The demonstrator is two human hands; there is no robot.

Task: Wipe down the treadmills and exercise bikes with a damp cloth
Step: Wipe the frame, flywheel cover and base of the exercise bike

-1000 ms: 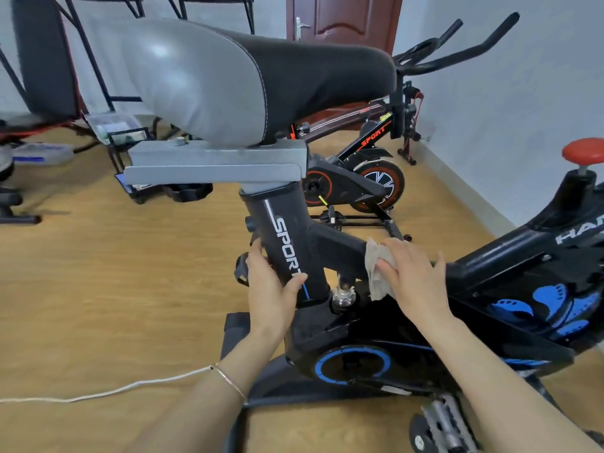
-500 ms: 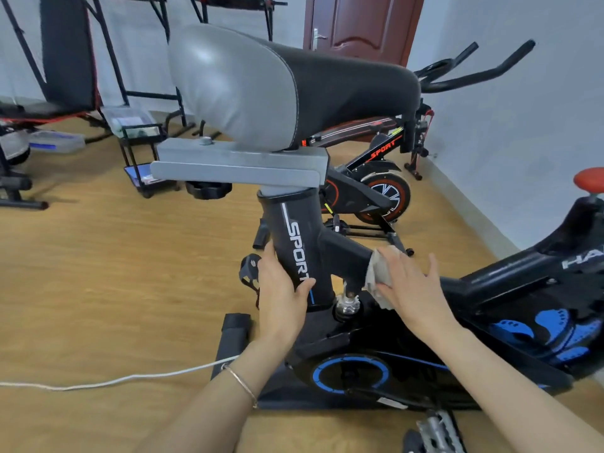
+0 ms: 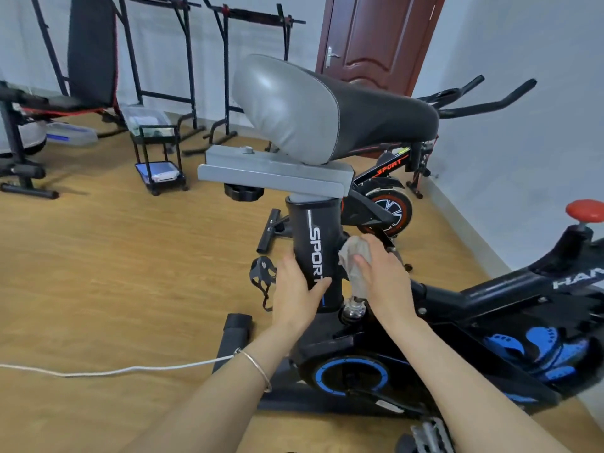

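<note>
Below the saddle [image 3: 327, 106], the left hand [image 3: 295, 289] gripped the post [image 3: 310, 237], probably for steadiness; the right hand [image 3: 385, 276], curled over the cloth [image 3: 353, 253], pressed it to the frame [image 3: 474, 292].

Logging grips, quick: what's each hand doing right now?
Left hand: grips the seat post.
Right hand: holds the cloth against the bike frame.
</note>
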